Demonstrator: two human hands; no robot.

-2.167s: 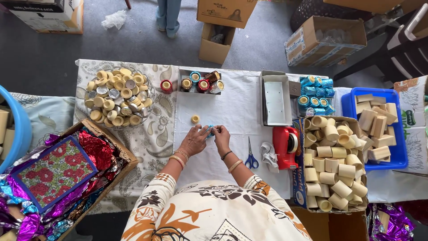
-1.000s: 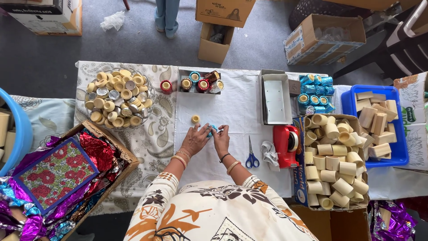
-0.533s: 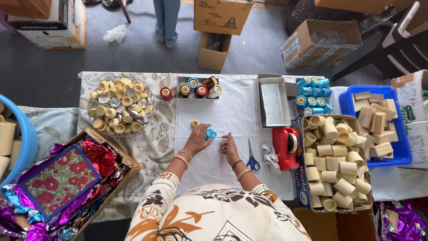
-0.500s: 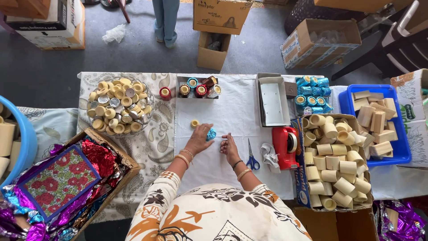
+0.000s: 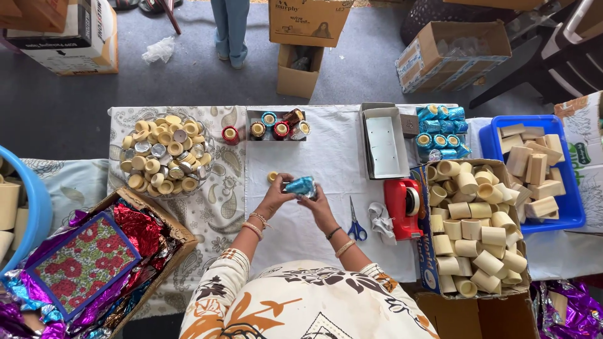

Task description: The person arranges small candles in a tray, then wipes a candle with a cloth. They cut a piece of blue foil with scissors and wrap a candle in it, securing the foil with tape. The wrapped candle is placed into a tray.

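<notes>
Both my hands meet over the white tablecloth (image 5: 326, 157) at the table's middle. My left hand (image 5: 277, 194) and my right hand (image 5: 318, 205) together grip a small cup wrapped in shiny blue foil (image 5: 299, 186), held just above the cloth. A single bare yellow cup (image 5: 272, 177) stands on the cloth right beside my left hand. Behind it a small grey tray (image 5: 276, 127) holds several foil-wrapped cups in different colours, and a red-wrapped cup (image 5: 230, 134) stands to its left.
A glass bowl (image 5: 164, 155) of yellow cups sits at the left, a box of foil sheets (image 5: 94, 257) near left. Blue scissors (image 5: 357, 221), a red tape dispenser (image 5: 403, 207), a carton of bare cups (image 5: 477, 226), blue-wrapped cups (image 5: 440, 130) and a blue crate (image 5: 534, 169) lie right. A person's legs (image 5: 230, 28) stand beyond.
My hands have come back together on the blue-foil cup after the right hand briefly rested on the cloth. The view has shifted slightly downward.
</notes>
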